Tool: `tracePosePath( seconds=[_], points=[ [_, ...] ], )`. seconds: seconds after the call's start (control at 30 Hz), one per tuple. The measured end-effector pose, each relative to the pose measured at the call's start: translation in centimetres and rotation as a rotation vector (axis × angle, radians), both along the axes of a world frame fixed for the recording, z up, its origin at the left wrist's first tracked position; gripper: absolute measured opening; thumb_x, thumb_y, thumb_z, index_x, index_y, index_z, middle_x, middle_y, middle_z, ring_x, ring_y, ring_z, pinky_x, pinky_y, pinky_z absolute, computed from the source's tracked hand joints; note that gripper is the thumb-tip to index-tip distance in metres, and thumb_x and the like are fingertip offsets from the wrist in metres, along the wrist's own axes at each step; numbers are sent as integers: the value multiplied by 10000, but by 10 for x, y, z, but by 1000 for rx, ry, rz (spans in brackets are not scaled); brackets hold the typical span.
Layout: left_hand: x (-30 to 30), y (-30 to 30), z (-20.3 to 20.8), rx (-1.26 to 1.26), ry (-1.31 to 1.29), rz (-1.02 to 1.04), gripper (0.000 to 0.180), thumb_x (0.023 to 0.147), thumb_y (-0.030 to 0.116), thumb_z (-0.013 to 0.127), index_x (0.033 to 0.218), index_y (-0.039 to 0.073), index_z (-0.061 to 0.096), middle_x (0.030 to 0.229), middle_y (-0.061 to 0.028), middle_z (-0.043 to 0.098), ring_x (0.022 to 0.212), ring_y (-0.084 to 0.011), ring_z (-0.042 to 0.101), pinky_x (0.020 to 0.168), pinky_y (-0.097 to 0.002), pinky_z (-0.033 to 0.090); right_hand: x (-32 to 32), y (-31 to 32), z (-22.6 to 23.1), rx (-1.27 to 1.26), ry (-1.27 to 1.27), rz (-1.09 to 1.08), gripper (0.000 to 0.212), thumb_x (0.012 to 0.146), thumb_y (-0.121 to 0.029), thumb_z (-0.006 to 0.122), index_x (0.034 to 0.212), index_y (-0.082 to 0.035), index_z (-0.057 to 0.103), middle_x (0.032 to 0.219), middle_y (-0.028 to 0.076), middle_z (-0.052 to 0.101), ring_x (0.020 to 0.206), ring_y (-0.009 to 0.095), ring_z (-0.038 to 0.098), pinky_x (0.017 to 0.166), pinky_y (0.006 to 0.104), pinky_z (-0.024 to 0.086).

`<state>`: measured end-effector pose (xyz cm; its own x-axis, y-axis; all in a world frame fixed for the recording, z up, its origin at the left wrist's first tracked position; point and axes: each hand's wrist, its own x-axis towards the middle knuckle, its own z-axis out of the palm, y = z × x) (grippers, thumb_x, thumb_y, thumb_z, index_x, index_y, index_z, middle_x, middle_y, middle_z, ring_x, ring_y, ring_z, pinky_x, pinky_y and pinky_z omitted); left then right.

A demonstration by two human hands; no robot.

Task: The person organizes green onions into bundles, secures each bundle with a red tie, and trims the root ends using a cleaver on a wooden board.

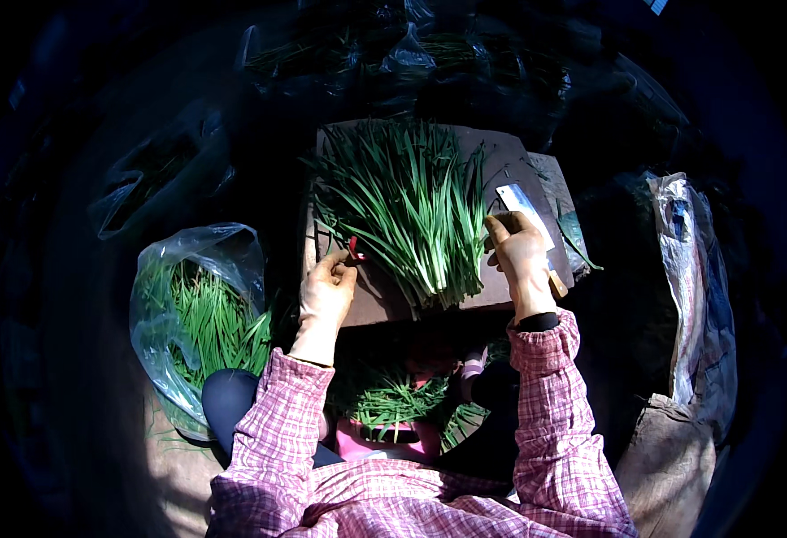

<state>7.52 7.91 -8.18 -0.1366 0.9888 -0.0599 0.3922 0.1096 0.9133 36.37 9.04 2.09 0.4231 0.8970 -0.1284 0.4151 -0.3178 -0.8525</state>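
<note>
A thick bunch of green garlic chives (411,202) lies on a brown board (384,303), with its pale cut ends toward me. My left hand (329,285) is at the bunch's lower left, finger and thumb closed on a short red tie strip (356,249). At the right side of the bunch, my right hand (519,251) has its fingers curled together beside the stalks; what they pinch, if anything, is too small to make out. Partly behind that hand, a knife with a broad pale blade (521,206) and a wooden handle (557,283) rests on the board.
On the left stands a clear plastic bag (245,238) full of chives. Loose green leaves (389,402) lie below the board, above a pink container (416,448). At the right is a whitish woven sack (680,287). More bagged greens (411,54) lie in shade at the back.
</note>
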Motion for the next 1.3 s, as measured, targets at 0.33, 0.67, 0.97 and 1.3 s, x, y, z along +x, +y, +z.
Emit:
tracePosePath(
  seconds=[0.33, 0.67, 0.97, 1.3],
  points=[
    [8, 41, 4, -154, -23, -92, 252, 853, 127, 771, 1073, 24, 708, 772, -27, 675, 609, -93, 615, 571, -243, 505, 56, 23, -99, -180, 17, -76, 352, 838, -256, 814, 1113, -64, 707, 876, 72, 723, 709, 171, 660, 606, 312, 522],
    [1, 65, 25, -331, -178, -203, 136, 916, 128, 743, 977, 26, 678, 794, -19, 680, 577, -76, 609, 511, -213, 481, 68, 35, -113, -66, -550, 8, 192, 873, -218, 735, 970, -54, 713, 916, 179, 731, 858, 290, 716, 760, 361, 554],
    [43, 85, 0, -75, -680, -324, 206, 895, 196, 784, 940, 59, 637, 767, -18, 671, 590, -93, 627, 552, -226, 534, 77, 116, -116, 110, -76, 33, 132, 946, -110, 693, 994, 13, 700, 826, 18, 667, 702, 94, 574, 623, 256, 468],
    [86, 40, 38, 1, -883, -383, 223, 881, 197, 797, 924, 34, 650, 790, -56, 707, 666, -131, 683, 608, -253, 572, 0, 81, 11, 54, -122, 484, 244, 919, -134, 665, 1114, 11, 686, 1040, 180, 736, 927, 297, 713, 845, 341, 529]
  ],
)
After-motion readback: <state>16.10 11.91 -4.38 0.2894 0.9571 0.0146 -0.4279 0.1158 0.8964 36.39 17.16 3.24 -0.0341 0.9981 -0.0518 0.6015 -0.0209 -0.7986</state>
